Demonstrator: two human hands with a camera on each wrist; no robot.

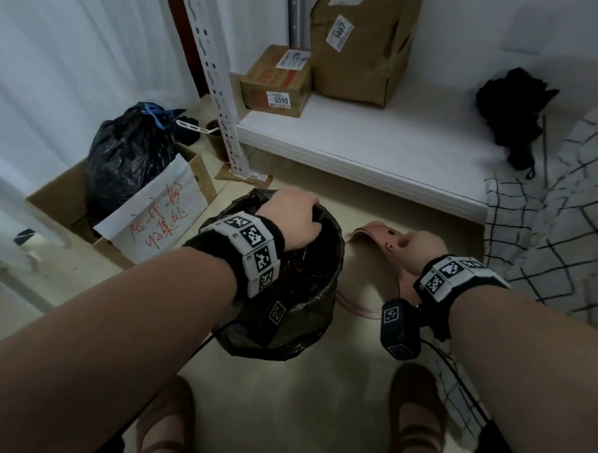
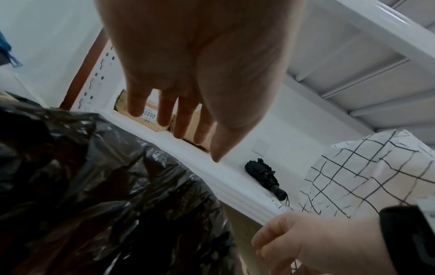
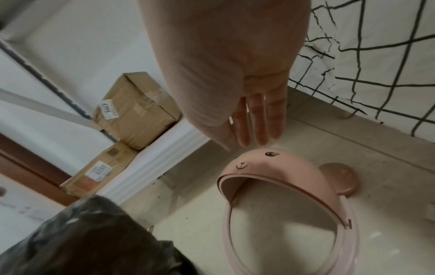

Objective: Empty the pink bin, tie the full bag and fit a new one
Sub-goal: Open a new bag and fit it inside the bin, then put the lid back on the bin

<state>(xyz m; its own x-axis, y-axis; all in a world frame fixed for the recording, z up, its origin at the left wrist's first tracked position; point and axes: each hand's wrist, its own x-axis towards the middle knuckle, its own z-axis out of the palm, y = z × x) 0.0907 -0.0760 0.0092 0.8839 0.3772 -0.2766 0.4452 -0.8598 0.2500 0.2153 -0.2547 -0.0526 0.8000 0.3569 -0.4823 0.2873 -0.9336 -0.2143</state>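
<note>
Crinkled black bag (image 1: 287, 295), glossy film, lining the bin.
Left hand (image 1: 292, 223) over its rim, fingers extended; right hand (image 3: 235, 74) flat-fingered above smooth pink lid (image 3: 270, 167).

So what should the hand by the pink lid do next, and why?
Probably lower the right hand onto the lid and take hold of it. The hand hovers open just above the lid, which lies on the floor. A black bag already stands open under the left hand, so the lid likely goes back on.
</note>
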